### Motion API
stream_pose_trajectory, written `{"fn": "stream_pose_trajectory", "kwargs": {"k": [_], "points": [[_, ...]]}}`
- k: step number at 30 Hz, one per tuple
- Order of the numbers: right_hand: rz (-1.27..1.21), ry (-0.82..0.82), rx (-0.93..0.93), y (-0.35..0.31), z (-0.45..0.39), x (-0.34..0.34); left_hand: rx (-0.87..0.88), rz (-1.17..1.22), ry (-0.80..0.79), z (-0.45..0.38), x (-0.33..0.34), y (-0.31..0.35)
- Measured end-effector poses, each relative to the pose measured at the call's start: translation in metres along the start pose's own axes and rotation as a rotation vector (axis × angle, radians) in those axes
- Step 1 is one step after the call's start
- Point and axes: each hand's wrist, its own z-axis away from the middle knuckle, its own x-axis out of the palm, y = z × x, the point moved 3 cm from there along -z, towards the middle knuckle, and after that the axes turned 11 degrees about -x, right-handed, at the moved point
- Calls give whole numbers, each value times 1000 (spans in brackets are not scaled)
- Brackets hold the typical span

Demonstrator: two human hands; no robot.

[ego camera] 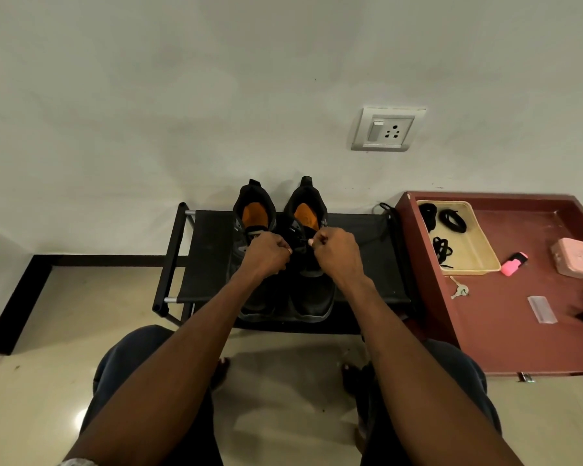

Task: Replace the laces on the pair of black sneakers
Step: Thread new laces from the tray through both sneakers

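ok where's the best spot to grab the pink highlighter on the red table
Take the pink highlighter across the middle of its barrel, coming straight down from above. It lies flat and angled on the red table, with bare tabletop along both long sides, though the yellow tray sits close to its left.

No legible text or labels.

1. Both forearms bare, no sleeves visible
2. Dark blue trousers (138,364) cover both legs
3. Pale, silvery wristband (78,461) at left wrist, partly cut off by the frame edge
4. Feet bare
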Motion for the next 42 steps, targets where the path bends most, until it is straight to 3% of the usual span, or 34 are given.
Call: {"fn": "stream_pose_trajectory", "kwargs": {"k": [15,26,33,36,42], "points": [[231,-99,-73,-2,3,12,4,5,26,-3,11,-4],[166,-80,-31,1,3,14,10,-3,64,-3,12,-4],[366,-161,-95,-11,3,19,16,-25,82,0,12,-3],[221,-193,-88,-1,-3,27,13,-23,94,0,12,-3],[-210,-132,99,20,-9,22,13,3,96,0,14,-2]]}}
